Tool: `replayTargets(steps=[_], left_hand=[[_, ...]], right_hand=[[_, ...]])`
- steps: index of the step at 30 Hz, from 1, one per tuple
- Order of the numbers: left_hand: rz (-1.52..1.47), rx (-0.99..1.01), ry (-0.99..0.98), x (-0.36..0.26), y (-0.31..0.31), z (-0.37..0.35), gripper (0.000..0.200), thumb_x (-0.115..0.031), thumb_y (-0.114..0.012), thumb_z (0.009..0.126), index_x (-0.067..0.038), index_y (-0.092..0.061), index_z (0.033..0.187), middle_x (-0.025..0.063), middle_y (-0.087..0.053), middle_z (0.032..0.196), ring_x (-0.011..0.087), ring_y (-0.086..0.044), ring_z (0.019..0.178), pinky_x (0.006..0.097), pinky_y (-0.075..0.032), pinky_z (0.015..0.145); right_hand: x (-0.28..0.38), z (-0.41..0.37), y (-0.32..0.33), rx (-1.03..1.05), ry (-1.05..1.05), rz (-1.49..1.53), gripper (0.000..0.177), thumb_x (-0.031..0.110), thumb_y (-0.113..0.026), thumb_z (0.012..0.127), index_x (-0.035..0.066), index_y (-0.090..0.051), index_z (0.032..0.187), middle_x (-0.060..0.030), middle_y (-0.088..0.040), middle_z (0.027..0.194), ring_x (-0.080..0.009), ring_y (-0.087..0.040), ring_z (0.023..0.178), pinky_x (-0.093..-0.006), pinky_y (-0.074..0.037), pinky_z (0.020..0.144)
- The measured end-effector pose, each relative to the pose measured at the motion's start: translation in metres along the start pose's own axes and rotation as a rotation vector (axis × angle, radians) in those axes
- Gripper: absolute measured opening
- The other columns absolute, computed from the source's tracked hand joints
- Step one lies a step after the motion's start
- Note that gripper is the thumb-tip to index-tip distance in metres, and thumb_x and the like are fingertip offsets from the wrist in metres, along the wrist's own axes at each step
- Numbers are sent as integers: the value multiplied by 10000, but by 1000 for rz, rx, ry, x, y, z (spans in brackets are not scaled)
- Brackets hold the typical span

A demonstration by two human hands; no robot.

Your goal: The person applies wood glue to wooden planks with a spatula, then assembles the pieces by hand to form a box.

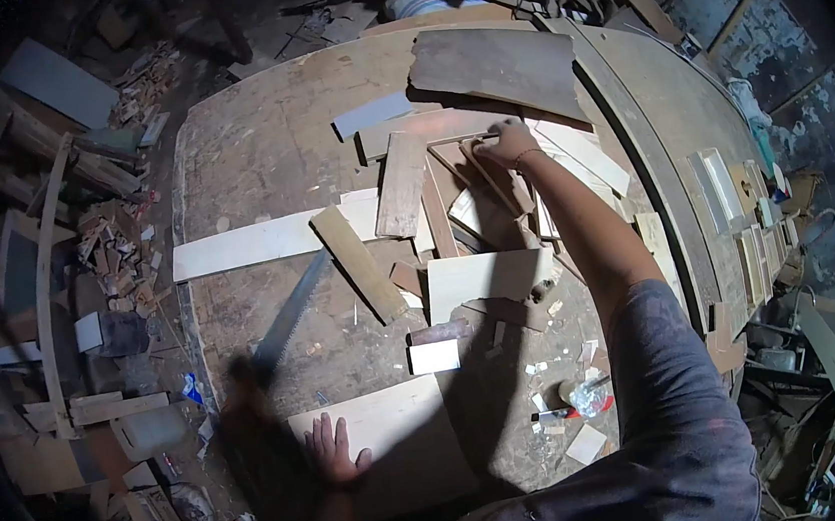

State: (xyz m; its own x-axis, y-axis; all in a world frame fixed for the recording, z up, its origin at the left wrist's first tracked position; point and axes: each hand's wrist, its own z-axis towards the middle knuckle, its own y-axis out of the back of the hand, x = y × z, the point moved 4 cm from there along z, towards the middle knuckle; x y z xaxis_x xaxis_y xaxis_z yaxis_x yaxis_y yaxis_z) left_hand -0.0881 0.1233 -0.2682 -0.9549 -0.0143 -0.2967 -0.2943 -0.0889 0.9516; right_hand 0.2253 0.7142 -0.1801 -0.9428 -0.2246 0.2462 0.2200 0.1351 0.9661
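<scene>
My left hand (pixel 333 451) lies flat, fingers spread, on a pale wooden board (pixel 403 428) at the near edge of the worktable. My right arm reaches across to the far pile of wood, where my right hand (pixel 510 144) has its fingers curled around the upper end of a thin wooden strip (pixel 496 181). The fingertips are partly hidden. Beside that hand lie a brown plank (pixel 400 184) and a wide dark board (pixel 494 64). A handsaw (pixel 292 313) rests left of the pile, its handle in shadow near my left hand.
The worktable (pixel 249 176) carries a long pale plank (pixel 245 247), a narrow plank (pixel 358 264), a pale rectangular board (pixel 490 279) and small offcuts. A clear plastic object (pixel 589 398) sits at the right. Wood scraps cover the floor on the left; wooden frames (pixel 717 191) stand at the right.
</scene>
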Motion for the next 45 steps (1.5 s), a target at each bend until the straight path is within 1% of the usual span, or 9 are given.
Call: replayTargets(steps=[4,9,13,19,26,30,39,40,45], left_hand=[[-25,-17,39,-4,2,1,712,-606,-446,858,-35,-546,1273,246,-422,1401,421,-367,1314,586,-232,1091],[-42,-120,6,6,-12,-4,688,-605,-422,878,-45,-570,1249,242,-426,1401,418,-387,1303,575,-266,1081],[97,-159,-97,12,-16,-8,604,-511,-422,904,-56,-532,1287,244,-428,1395,423,-422,1275,575,-293,1065],[131,-1,-56,-12,19,7,602,-444,-444,892,-56,-444,1352,260,-385,1417,451,-407,1272,592,-304,1043],[147,-11,-75,-8,14,6,644,-522,-441,883,-42,-501,1309,265,-440,1372,461,-439,1233,586,-310,1036],[8,-60,18,-5,4,5,704,-582,-447,870,-28,-510,1299,256,-460,1360,442,-433,1252,590,-282,1053],[-23,129,83,-4,8,2,793,-583,-565,785,-27,-469,1344,256,-337,1454,412,-270,1376,571,-147,1128],[-30,138,99,-6,12,5,781,-556,-577,783,-29,-463,1347,252,-329,1460,409,-263,1379,567,-142,1132],[-50,160,144,-20,31,9,760,-455,-628,769,-42,-428,1374,224,-298,1484,391,-226,1397,543,-120,1149]], right_hand=[[37,33,-8,-9,174,-3,723,374,-789,655,95,-543,1275,-151,-519,1298,-350,-481,1214,-404,-423,1015],[61,62,-30,146,218,-253,1111,301,-837,561,232,-236,1494,-79,-210,1559,-350,-219,1414,-570,-282,1096],[57,76,-41,252,111,-270,1214,369,-854,512,244,-174,1509,-74,-237,1547,-342,-238,1409,-543,-205,1131],[42,85,-50,224,99,-360,996,460,-844,537,137,-414,1376,-128,-436,1356,-348,-389,1293,-473,-353,1053],[38,23,-48,25,-95,-116,1054,691,-744,567,52,-442,1348,-200,-430,1378,-393,-345,1319,-472,-363,1052],[39,3,-40,84,-103,22,900,595,-765,604,53,-514,1277,-176,-511,1293,-367,-433,1257,-482,-384,1019],[31,-52,19,-370,-298,240,820,529,-785,616,97,-542,1269,-169,-551,1203,-362,-520,1140,-457,-440,956],[32,-56,25,-472,-249,207,721,473,-781,659,11,-579,1175,-173,-624,1022,-304,-596,969,-376,-488,832],[30,-86,14,-77,-22,1082,610,487,-642,819,-3,-584,1177,-149,-650,1059,-235,-608,951,-347,-473,869]])
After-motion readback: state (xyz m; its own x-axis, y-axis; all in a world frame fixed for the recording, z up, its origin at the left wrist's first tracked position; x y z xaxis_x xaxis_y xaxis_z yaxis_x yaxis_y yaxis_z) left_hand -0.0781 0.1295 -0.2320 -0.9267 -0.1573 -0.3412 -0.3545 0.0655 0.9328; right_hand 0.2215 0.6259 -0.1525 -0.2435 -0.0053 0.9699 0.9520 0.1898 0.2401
